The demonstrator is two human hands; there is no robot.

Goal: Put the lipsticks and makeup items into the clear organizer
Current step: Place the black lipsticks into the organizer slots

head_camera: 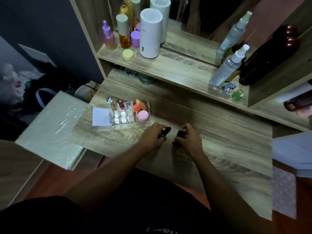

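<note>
A clear organizer (101,127) sits on the wooden desk, left of my hands. It holds a white pad (101,117), a silver-capped tube (110,103), a red lipstick (120,104), orange sponges (139,105) and a pink round case (143,115). My left hand (152,136) grips a black lipstick (165,131) just right of the organizer. My right hand (189,138) holds another black lipstick (180,134) close beside it.
The shelf above carries bottles (124,32), a white cylinder (150,33), spray bottles (227,66) and small figurines (233,92). A plastic-wrapped white box (50,130) lies at the desk's left edge, and stacked paper (293,151) at its right.
</note>
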